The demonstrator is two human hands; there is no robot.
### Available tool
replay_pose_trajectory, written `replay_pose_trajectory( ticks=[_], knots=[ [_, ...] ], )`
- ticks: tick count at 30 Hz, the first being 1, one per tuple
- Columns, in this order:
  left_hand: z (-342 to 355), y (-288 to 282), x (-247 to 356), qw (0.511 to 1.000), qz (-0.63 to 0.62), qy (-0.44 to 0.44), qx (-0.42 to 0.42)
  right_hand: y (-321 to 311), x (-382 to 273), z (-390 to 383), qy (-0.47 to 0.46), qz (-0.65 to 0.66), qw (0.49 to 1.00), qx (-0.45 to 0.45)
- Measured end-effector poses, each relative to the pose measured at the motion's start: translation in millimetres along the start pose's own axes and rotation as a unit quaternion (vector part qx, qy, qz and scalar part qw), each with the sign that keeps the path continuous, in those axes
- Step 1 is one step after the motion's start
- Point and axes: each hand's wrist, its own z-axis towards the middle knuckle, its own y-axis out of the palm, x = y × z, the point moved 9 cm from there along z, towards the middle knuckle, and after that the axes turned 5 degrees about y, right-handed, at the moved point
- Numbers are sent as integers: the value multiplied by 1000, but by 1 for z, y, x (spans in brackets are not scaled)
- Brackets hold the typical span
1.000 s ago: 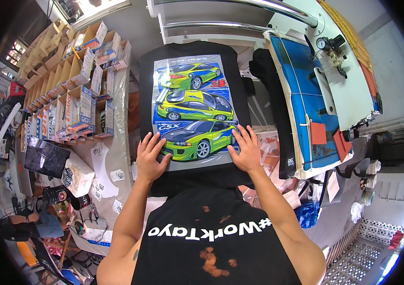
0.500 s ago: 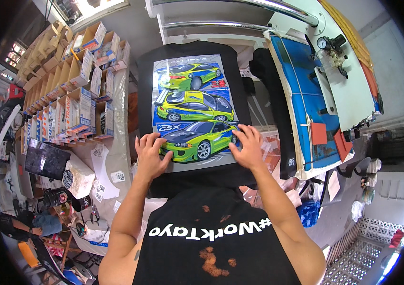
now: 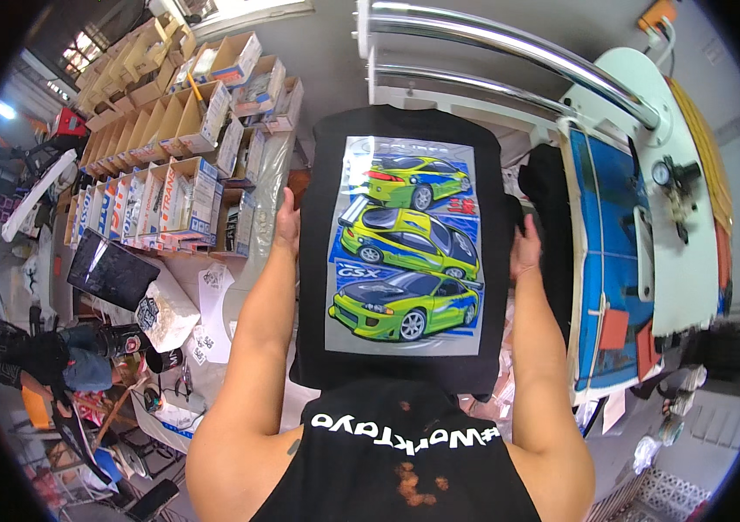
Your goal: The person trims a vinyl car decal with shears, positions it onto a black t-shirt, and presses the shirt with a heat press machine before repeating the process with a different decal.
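- Here, as I judge it from my remote view, the step in hand is the handling of a black garment (image 3: pixel 406 252) by its two sides, printed face up.
- Location: the garment is in front of the person, between the left hand (image 3: pixel 286 222) and the right hand (image 3: pixel 526 248). Cardboard boxes (image 3: pixel 205 113) stand to its left, a blue panel (image 3: pixel 615 191) to its right. I cannot tell whether it rests on a support.
- Grip: each hand is at a side edge, its fingers partly hidden; I cannot tell whether either closes on the cloth or merely steadies it.
- Orientation: the long axis runs away from the person, nearly straight up the view, the far end pointing toward the metal rails (image 3: pixel 561 68). The car print (image 3: pixel 400 230) reads upright to the person, three green cars stacked along that axis.
- Requirement: in my judgement, the next move calls for both hands acting evenly, the cloth level, lest the print crease.
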Motion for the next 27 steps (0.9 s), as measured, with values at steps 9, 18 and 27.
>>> replay_pose_trajectory(
  ticks=[9,18,27],
  knots=[
    [29,-58,110,934,-49,322,144,-28,-101,50,-241,160,957,22],
    [25,-99,94,904,-36,321,280,-45,-102,40,-306,197,923,126],
    [16,-74,113,920,-75,311,227,-4,-107,21,-261,220,938,55]
  ],
)
